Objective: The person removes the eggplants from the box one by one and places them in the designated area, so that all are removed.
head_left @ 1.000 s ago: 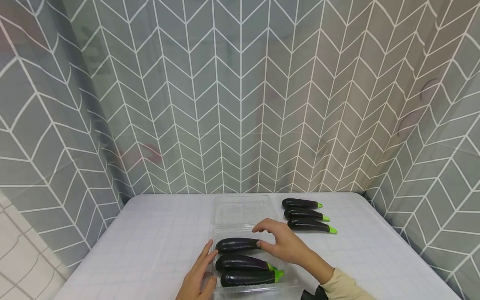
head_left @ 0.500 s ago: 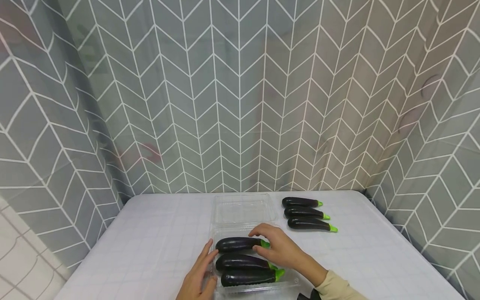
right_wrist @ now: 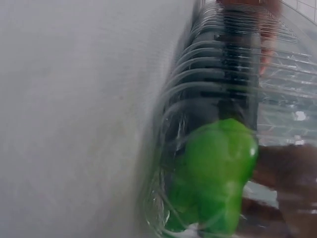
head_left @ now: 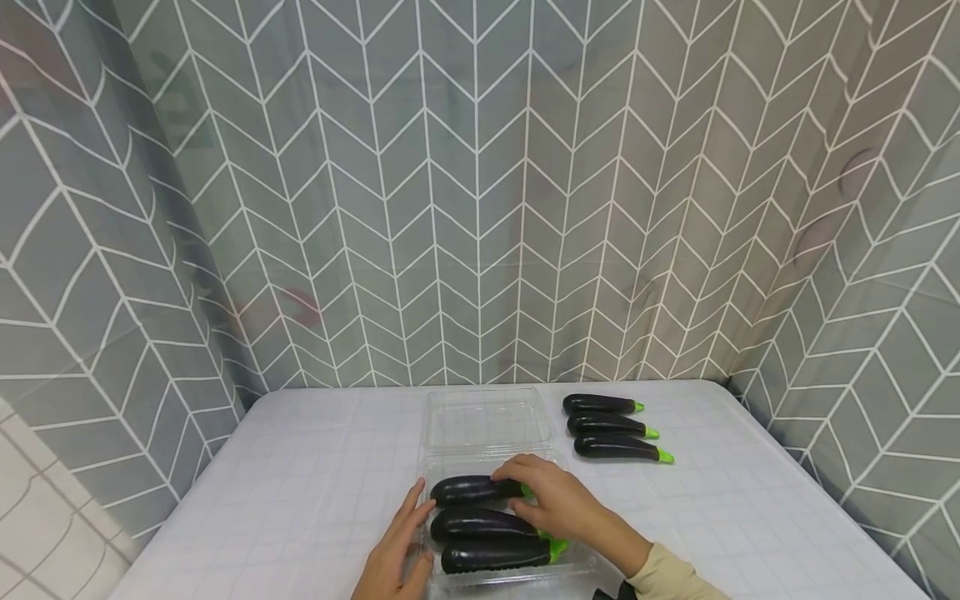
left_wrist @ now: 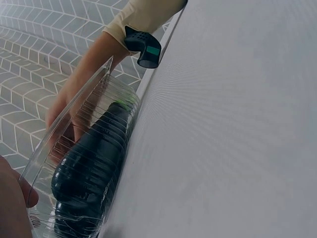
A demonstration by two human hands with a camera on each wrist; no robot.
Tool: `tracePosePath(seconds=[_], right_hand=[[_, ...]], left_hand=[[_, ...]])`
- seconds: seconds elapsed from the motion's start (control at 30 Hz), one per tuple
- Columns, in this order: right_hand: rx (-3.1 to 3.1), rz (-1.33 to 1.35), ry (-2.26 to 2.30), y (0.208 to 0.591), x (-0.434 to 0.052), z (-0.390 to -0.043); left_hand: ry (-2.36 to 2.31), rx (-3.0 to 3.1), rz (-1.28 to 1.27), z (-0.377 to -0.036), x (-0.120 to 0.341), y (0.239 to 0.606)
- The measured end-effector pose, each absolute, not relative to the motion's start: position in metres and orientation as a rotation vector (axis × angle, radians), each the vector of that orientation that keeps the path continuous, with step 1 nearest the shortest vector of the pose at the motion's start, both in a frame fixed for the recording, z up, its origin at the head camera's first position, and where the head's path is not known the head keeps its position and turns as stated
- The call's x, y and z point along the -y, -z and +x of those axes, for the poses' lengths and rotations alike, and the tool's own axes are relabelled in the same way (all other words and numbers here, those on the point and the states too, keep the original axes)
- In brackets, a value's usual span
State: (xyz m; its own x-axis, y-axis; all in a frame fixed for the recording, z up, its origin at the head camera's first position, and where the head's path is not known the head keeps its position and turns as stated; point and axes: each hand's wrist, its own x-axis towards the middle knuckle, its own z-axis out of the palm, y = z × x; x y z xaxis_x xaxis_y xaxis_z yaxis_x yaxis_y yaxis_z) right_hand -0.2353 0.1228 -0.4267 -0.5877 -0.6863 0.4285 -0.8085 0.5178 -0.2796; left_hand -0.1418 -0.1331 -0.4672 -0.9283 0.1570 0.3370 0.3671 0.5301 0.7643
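While left hand (head_left: 396,557) rests flat, right fingers (head_left: 516,467) curled over far eggplant (head_left: 468,489), in clear tray (head_left: 517,577).

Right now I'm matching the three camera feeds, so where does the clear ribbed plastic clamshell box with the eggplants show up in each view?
Head: the clear ribbed plastic clamshell box sits bottom centre on the table, lid open behind.
Left wrist: its ribbed wall fills the lower left.
Right wrist: its wall runs up the right half.
Shared landmark: the dark purple eggplant nearest the person, lying inside the box.
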Motion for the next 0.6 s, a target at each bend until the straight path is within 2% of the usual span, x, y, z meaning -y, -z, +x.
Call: tracePosePath(seconds=[0.6], right_hand=[[2.568,1.228,-0.584,0.4246,-0.1196,-0.2321]], left_hand=[[1.336,2.488,-0.444,-0.1424,0.133,0.4675]])
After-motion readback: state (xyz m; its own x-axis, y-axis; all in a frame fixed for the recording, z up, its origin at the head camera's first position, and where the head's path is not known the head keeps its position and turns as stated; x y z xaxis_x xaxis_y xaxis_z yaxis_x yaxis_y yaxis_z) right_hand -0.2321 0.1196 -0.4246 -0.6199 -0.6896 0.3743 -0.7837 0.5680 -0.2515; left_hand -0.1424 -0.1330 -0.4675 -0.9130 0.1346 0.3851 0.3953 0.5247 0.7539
